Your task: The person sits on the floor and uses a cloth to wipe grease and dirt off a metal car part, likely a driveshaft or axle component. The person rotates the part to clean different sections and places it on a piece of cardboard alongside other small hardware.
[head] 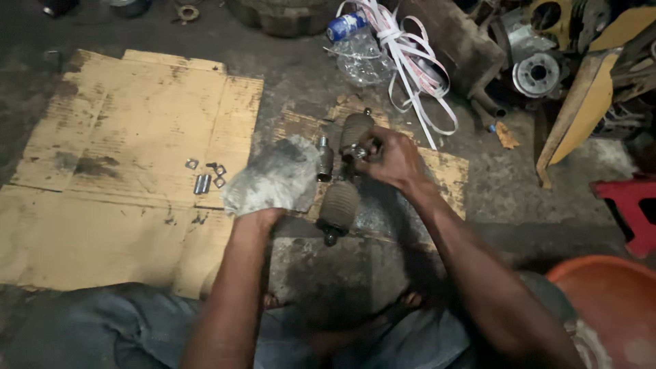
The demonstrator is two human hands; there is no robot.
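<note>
Here, left hand (263, 208) wrapped in grey rag (273, 176); right hand (393, 160) clenched on dirty axle part (345, 174), forearms converging.

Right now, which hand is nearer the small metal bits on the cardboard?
Left. The left hand, under a grey rag, is beside the metal bits; the right hand is farther right.

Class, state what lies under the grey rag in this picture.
The left hand is under the grey rag, gripping it; the cloth covers its fingers. Behind is flattened cardboard. Anything else beneath is hidden.
</note>
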